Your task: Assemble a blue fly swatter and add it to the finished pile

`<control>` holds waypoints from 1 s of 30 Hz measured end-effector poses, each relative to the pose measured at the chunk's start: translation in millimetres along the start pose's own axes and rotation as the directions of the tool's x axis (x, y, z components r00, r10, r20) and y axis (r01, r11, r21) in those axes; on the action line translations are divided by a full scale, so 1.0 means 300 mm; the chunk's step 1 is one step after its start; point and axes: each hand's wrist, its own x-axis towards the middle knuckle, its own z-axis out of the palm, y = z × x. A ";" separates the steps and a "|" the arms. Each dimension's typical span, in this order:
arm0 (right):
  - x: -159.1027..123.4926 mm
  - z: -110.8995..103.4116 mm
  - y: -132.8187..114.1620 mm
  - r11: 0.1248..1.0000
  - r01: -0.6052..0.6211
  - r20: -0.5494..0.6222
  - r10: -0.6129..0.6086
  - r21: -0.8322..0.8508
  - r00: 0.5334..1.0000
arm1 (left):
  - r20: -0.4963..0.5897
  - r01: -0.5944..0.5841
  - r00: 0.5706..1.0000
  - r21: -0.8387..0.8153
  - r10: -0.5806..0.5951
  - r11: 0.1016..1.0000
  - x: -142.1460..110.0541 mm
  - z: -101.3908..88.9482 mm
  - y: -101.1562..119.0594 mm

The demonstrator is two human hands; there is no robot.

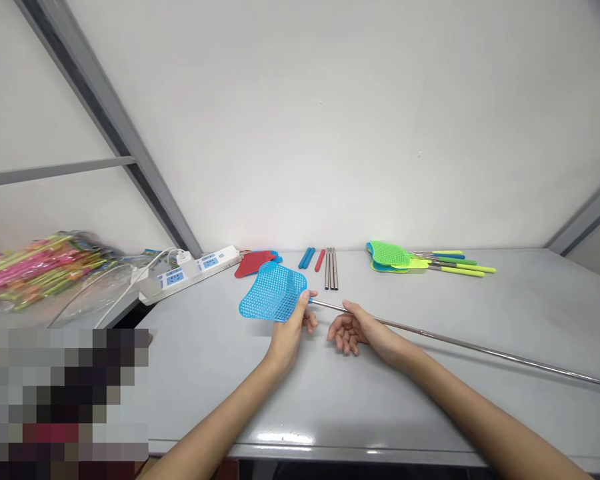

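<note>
**Head view.** The left hand stands near the front middle of the gray table. Its fingers are clenched around the lower corner of the blue fly swatter head, which is held tilted just above the surface. The near end of a long metal rod meets the swatter head at those fingers. The rod runs toward the right edge of the table and passes beyond the right side of the view.

The right hand lies just beside the left hand, with its fingers half curled. The top of this hand is at the rod. Whether these fingers grip the rod or only touch it cannot be determined.

Along the back edge of the table, from left to right, lie the following items:

- a white power strip with plugs inserted, at the back left corner
- a red swatter head overlapping a blue one
- two blue handle grips
- one red handle grip
- three upright-lying metal rods, side by side
- a stack of green swatters with yellow-green grips

Beyond the left edge of the table lies a bundle of colored plastic items. A pixelated patch hides the lower left corner.
</note>
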 end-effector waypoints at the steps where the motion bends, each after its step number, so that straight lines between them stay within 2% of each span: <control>1: 0.001 -0.001 0.001 1.000 0.001 -0.002 -0.001 0.000 1.000 | 0.003 0.006 1.000 -0.003 -0.006 1.000 0.001 -0.001 0.000; 11: 0.002 0.011 -0.003 1.000 -0.010 -0.015 0.010 -0.013 1.000 | 0.080 0.028 0.996 0.050 -0.032 0.998 0.015 -0.008 -0.009; 15: -0.001 0.010 -0.010 1.000 -0.019 -0.017 0.019 0.011 1.000 | 0.100 0.036 0.994 -0.022 -0.034 0.999 0.011 0.003 0.001; 20: -0.005 0.003 -0.007 0.998 -0.023 -0.001 0.023 0.055 1.000 | 0.208 0.087 0.975 -0.027 -0.079 0.996 0.000 0.007 0.004; 23: -0.009 0.004 -0.004 0.996 0.000 -0.007 0.001 0.092 1.000 | 0.194 0.062 0.980 -0.039 -0.054 0.997 -0.010 0.012 -0.012; 26: -0.015 0.007 -0.006 0.991 0.031 0.038 -0.036 0.127 0.999 | 0.184 0.058 0.982 -0.040 -0.050 0.998 -0.018 0.018 -0.032; 30: -0.027 0.008 -0.012 0.986 0.056 0.086 -0.070 0.155 0.994 | 0.231 0.137 0.965 -0.054 -0.121 0.989 -0.024 0.019 -0.053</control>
